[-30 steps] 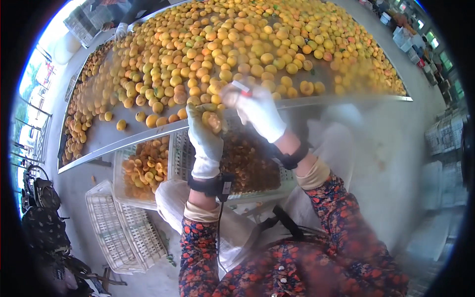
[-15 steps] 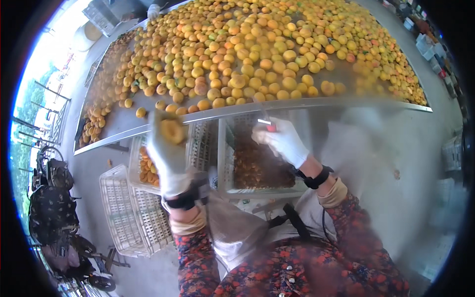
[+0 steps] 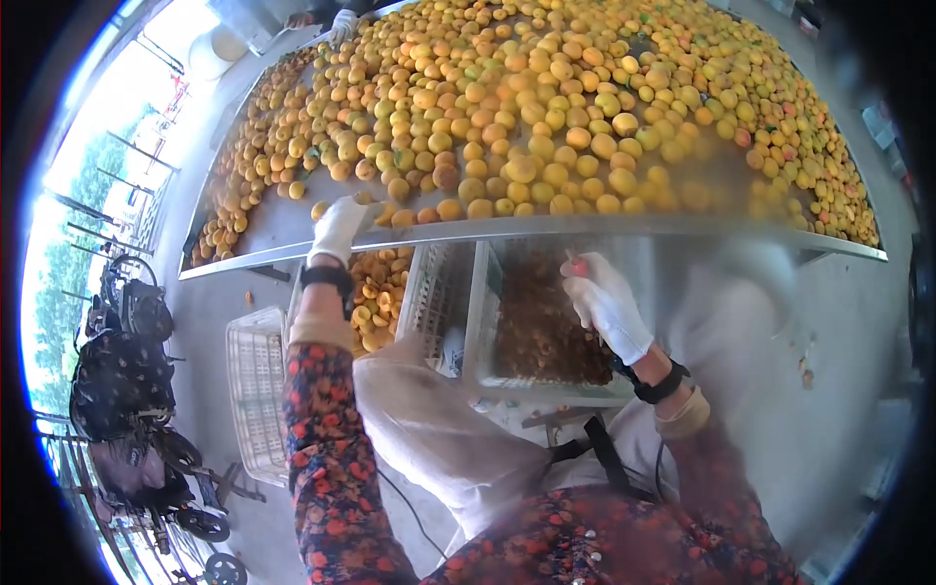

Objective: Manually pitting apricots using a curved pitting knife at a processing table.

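Observation:
Whole yellow-orange apricots (image 3: 468,117) cover the metal-edged table (image 3: 546,232). At its near left edge my left hand (image 3: 341,229), in a white glove, reaches in among the closest fruit. Its fingers are stretched out at the apricots, and no fruit shows clearly in its grasp. My right hand (image 3: 609,307), gloved too, is closed around a small knife (image 3: 580,266) with a red handle; the blade is hard to make out. Below the right hand stands a pale tub (image 3: 476,322) with a brown mass of pits. Under my left wrist a white crate (image 3: 421,292) holds halved apricots (image 3: 375,292).
An empty-looking white slatted crate (image 3: 258,390) stands on the floor at left. Farther left is a dark wheeled vehicle (image 3: 117,380). Another person's gloved hand (image 3: 343,27) is at the table's far left. My knees flank the tub.
My left hand has let go of the halved apricot and moved to the fruit at the table edge. The right hand keeps the knife over the tub. The whole view has shifted.

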A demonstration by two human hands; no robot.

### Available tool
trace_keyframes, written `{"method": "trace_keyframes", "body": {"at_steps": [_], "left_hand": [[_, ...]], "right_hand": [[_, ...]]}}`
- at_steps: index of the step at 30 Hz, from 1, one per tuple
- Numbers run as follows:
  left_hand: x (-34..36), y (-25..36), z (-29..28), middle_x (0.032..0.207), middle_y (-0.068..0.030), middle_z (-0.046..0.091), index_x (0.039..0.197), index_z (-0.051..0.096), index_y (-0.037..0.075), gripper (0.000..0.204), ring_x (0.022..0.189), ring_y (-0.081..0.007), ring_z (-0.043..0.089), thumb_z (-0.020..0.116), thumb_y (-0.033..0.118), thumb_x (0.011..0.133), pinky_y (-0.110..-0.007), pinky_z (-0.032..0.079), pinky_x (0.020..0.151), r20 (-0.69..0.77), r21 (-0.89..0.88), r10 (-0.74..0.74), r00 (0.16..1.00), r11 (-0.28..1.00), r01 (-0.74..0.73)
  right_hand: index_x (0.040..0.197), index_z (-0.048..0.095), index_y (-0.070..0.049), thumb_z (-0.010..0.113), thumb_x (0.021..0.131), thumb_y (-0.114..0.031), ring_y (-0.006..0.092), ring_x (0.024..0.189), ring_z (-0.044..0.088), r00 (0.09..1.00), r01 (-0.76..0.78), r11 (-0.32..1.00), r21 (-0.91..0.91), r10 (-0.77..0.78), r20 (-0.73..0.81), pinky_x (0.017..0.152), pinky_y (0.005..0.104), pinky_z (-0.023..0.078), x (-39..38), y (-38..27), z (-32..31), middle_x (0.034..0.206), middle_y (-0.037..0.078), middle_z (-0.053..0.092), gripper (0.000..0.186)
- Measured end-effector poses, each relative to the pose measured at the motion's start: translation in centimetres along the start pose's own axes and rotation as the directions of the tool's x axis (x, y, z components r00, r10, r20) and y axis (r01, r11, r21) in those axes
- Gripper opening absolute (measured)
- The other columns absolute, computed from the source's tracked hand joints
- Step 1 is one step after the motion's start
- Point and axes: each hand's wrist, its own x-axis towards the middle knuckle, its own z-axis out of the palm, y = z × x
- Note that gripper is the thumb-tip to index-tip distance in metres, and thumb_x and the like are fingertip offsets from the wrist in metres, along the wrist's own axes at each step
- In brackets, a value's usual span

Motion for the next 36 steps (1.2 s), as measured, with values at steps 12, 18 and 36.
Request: {"method": "trace_keyframes", "body": {"at_steps": [12,18,36], "left_hand": [[-11.1,13.7,-1.1,0.121,-0.0148,0.056,0.133,0.043,0.001,0.048,0.104,-0.0297,0.059,0.053,0.007,0.087,-0.043,0.046,0.093,-0.001,-0.967,0.392,0.92,-0.236,0.099],[-15.2,16.3,1.0,0.117,-0.014,0.056,0.129,0.046,0.004,0.043,0.093,-0.0247,0.054,0.055,0.022,0.091,-0.039,0.043,0.082,-0.078,-0.901,0.445,0.892,-0.415,0.129],[-16.5,18.2,3.6,0.107,-0.0151,0.06,0.118,0.054,0.0,0.042,0.091,-0.027,0.056,0.043,0.033,0.094,-0.04,0.044,0.084,0.076,-0.694,0.268,0.96,-0.677,0.244]], "right_hand": [[0.11,0.055,-0.002,0.049,0.096,-0.011,0.0005,0.06,0.038,0.957,0.252,0.947,0.2,-0.274,0.092,0.051,0.0152,0.032,-1.4,-4.7,1.8,0.078,-0.005,0.047,0.017],[0.106,0.057,-0.003,0.053,0.097,-0.015,0.0026,0.063,0.042,0.967,0.143,0.965,0.218,-0.183,0.176,0.055,0.0182,0.036,-1.9,-5.1,4.3,0.078,-0.005,0.05,0.015],[0.106,0.06,0.0,0.056,0.096,-0.014,0.0025,0.062,0.044,0.979,0.19,0.982,0.022,-0.191,0.071,0.054,0.019,0.037,-1.3,-3.1,8.0,0.075,-0.004,0.055,0.018]]}}
